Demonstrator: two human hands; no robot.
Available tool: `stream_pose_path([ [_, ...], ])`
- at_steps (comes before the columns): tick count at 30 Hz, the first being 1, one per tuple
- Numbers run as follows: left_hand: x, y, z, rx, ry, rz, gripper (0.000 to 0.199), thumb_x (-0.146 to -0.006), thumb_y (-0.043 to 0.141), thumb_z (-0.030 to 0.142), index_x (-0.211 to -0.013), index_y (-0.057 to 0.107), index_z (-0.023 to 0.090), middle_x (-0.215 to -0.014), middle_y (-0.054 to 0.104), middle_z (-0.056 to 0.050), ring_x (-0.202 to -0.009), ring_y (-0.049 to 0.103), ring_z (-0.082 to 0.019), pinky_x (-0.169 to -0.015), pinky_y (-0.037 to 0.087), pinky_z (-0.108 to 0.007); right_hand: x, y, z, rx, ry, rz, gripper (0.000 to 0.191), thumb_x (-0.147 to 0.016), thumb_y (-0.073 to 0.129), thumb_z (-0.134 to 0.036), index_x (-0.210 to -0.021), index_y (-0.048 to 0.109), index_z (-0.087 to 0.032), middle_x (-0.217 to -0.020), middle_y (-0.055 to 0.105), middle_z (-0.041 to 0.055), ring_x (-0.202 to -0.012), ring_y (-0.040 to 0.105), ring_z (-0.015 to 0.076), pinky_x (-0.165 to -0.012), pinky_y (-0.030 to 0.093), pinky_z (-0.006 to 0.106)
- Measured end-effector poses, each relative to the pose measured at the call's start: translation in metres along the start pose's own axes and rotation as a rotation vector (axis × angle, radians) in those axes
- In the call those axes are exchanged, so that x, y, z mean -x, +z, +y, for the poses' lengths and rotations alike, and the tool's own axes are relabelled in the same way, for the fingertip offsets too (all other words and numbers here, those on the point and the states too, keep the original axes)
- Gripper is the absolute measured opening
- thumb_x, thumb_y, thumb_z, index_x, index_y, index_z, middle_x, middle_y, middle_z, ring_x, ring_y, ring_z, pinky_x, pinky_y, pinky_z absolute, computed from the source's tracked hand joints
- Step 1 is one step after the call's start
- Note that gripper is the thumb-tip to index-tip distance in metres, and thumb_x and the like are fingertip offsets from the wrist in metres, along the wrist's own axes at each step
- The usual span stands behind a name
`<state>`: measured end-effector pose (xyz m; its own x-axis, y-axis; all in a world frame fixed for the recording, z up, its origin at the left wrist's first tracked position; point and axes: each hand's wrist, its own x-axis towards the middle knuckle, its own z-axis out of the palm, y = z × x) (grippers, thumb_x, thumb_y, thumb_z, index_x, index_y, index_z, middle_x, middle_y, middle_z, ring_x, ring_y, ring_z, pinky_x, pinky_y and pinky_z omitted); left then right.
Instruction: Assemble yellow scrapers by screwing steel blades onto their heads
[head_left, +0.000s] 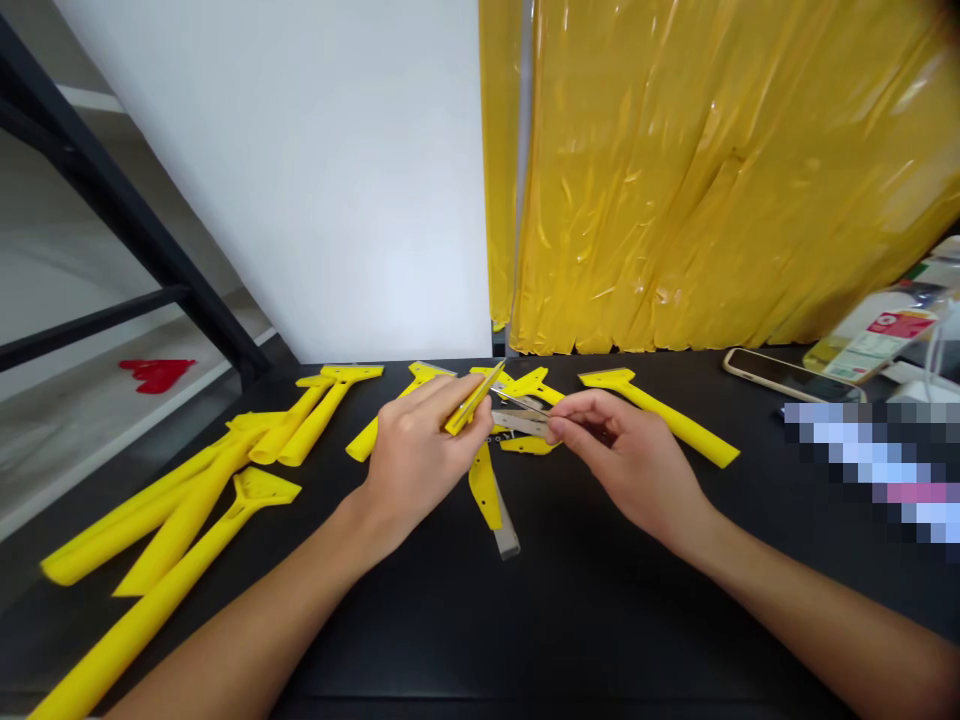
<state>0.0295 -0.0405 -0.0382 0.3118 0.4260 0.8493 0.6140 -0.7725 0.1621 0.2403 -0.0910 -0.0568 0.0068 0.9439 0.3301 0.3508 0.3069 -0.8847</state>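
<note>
My left hand (416, 445) is closed around a yellow scraper (474, 400), its flat head end tilted up out of the fist. My right hand (634, 440) pinches a thin metal piece (525, 402) that reaches toward the scraper's head; its exact kind is unclear. Beneath and between the hands lie silvery blades (519, 423), partly hidden. A yellow cover plate (529, 446) rests beside them. Closer to me, another yellow plate (486, 488) overlaps a long grey strip (509, 538).
Several yellow scrapers (187, 600) lie to the left on the black table (480, 640). One more scraper (675, 425) is beyond my right hand. A phone (791, 375) and packages (877, 320) sit at right. A white panel (360, 200) and yellow plastic sheeting (675, 200) stand behind.
</note>
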Motion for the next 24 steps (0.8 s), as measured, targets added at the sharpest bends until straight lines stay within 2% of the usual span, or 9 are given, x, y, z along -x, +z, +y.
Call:
stream_pose_path([
  [2, 0.0005, 0.0004, 0.0002, 0.002, 0.001, 0.005, 0.016, -0.086, 0.069, 0.01, -0.1, 0.077, 0.011, -0.079, 0.074, -0.004, -0.066, 0.067, -0.014, -0.063, 0.053, -0.025, -0.0011, -0.0019, 0.0008, 0.069, -0.038, -0.019, 0.017, -0.098, 0.06, -0.037, -0.092, 0.068, -0.022, -0.089, 0.073, 0.0024, -0.084, 0.067, 0.0178, -0.08, 0.049, 0.031],
  [5, 0.0009, 0.0009, 0.0001, -0.003, 0.008, 0.017, 0.016, -0.086, 0.069, 0.011, -0.1, 0.076, 0.013, -0.081, 0.075, -0.003, -0.068, 0.068, -0.014, -0.066, 0.054, -0.025, -0.0015, 0.0005, 0.0026, 0.087, -0.039, -0.096, 0.028, -0.103, 0.048, -0.04, -0.086, 0.061, -0.022, -0.081, 0.064, 0.0004, -0.077, 0.059, 0.0157, -0.075, 0.046, 0.03],
  [9, 0.0, 0.0, -0.0007, 0.009, -0.003, 0.005, 0.016, -0.088, 0.067, 0.012, -0.102, 0.076, 0.013, -0.08, 0.074, -0.003, -0.068, 0.068, -0.014, -0.067, 0.055, -0.025, -0.0016, 0.0059, 0.0041, -0.055, 0.072, -0.136, 0.02, -0.096, 0.06, -0.042, -0.095, 0.056, -0.022, -0.083, 0.058, -0.0009, -0.073, 0.054, 0.0147, -0.067, 0.046, 0.028],
  [12, -0.0008, -0.0011, -0.0009, 0.019, -0.007, 0.017, 0.016, -0.088, 0.068, 0.012, -0.101, 0.076, 0.013, -0.081, 0.075, -0.003, -0.068, 0.068, -0.014, -0.067, 0.056, -0.025, -0.0024, 0.0044, 0.004, -0.032, 0.105, -0.146, 0.023, -0.096, 0.059, -0.044, -0.092, 0.059, -0.022, -0.082, 0.061, 0.0011, -0.073, 0.056, 0.0162, -0.064, 0.045, 0.028],
  [16, -0.0013, -0.0017, -0.0013, 0.031, -0.007, 0.014, 0.017, -0.088, 0.067, 0.012, -0.102, 0.076, 0.015, -0.085, 0.077, -0.004, -0.071, 0.07, -0.015, -0.07, 0.058, -0.027, -0.0022, 0.0006, 0.0039, 0.133, 0.006, -0.177, 0.036, -0.102, 0.048, -0.048, -0.081, 0.063, -0.022, -0.079, 0.066, 0.0027, -0.075, 0.06, 0.0187, -0.069, 0.045, 0.031],
  [18, -0.0014, -0.0017, -0.002, 0.026, -0.002, 0.02, 0.017, -0.088, 0.067, 0.013, -0.103, 0.076, 0.015, -0.086, 0.077, -0.004, -0.072, 0.071, -0.015, -0.071, 0.058, -0.027, -0.0009, 0.0013, 0.0039, 0.174, -0.035, -0.201, 0.04, -0.104, 0.042, -0.048, -0.084, 0.066, -0.023, -0.082, 0.068, 0.0031, -0.078, 0.062, 0.0197, -0.073, 0.046, 0.032],
  [21, -0.0014, -0.0013, -0.003, 0.01, 0.006, 0.036, 0.018, -0.088, 0.067, 0.013, -0.104, 0.075, 0.017, -0.084, 0.077, -0.003, -0.071, 0.071, -0.015, -0.07, 0.058, -0.027, 0.0011, 0.0032, 0.0039, 0.151, -0.027, -0.176, 0.032, -0.103, 0.044, -0.05, -0.097, 0.062, -0.024, -0.089, 0.069, 0.0038, -0.081, 0.063, 0.0204, -0.072, 0.048, 0.032],
  [24, -0.0017, -0.0012, -0.0033, 0.012, 0.006, 0.031, 0.019, -0.088, 0.067, 0.013, -0.104, 0.076, 0.017, -0.083, 0.076, -0.002, -0.07, 0.07, -0.014, -0.069, 0.057, -0.026, 0.0007, 0.002, 0.0044, 0.149, -0.01, -0.12, 0.026, -0.101, 0.051, -0.049, -0.096, 0.052, -0.024, -0.086, 0.065, 0.0029, -0.076, 0.058, 0.0189, -0.068, 0.046, 0.031],
])
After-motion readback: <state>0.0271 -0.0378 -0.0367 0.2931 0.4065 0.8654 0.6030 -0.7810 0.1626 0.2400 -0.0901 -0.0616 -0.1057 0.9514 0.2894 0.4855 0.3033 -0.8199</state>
